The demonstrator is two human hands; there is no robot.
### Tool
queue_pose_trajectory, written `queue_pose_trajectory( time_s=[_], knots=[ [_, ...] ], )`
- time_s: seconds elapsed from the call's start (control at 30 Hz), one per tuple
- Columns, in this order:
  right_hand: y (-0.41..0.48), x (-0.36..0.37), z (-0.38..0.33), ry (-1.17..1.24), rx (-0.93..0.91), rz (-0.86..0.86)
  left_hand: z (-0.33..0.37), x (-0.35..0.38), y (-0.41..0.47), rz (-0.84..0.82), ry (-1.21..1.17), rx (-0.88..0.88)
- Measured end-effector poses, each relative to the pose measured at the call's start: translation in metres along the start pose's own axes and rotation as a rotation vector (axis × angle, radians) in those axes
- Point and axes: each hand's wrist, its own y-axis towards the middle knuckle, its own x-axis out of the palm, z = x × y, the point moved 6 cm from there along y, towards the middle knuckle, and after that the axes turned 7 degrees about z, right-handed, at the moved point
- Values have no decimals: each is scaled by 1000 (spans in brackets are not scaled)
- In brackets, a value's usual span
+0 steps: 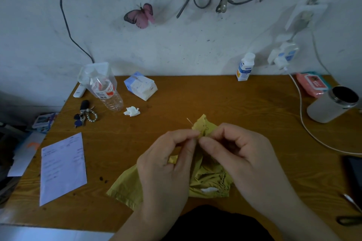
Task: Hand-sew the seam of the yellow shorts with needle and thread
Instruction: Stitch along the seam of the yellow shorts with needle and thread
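The yellow shorts [209,178] lie bunched on the wooden table [215,100] near its front edge, with one corner of the fabric lifted between my hands. My left hand [168,164] pinches that raised fabric with thumb and forefinger. Facing it, my right hand [241,154] pinches the fabric at the same spot, fingers curled. A thin needle [189,121] pokes out of the raised corner toward the upper left. The thread is too fine to make out.
At the back left stand a plastic bottle [106,89], a tissue pack [141,86] and a crumpled tissue [132,111]. Keys [85,114] and a paper sheet [62,168] lie left. A cup [333,103], white cable [305,123] and phone [354,174] are right.
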Motion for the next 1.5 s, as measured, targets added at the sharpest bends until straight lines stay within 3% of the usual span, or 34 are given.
queue_pose_trajectory(
  time_s=[0.23,0.4,0.6,0.77,0.97,1.1,1.23,1.33,1.5],
  knots=[
    [11,-16,3,-164,-87,142,-10,2,9,-172,-133,-171],
    [20,-4,16,47,80,-69,-8,8,7,-298,-243,-246],
    [22,2,19,375,198,-136,-13,9,6,-288,-282,-363],
    [23,2,21,409,209,-109,-18,9,3,-281,-289,-444],
    [19,9,24,278,184,-61,-22,15,-1,-388,-273,-504],
    [15,9,38,486,350,87,-21,18,-5,-414,-299,-512],
    [10,15,42,505,447,-17,-25,16,-6,-375,-328,-567],
    [9,16,39,485,400,-53,-26,16,-5,-353,-298,-567],
    [12,16,34,519,316,95,-19,20,-6,-332,-211,-470]
  ],
)
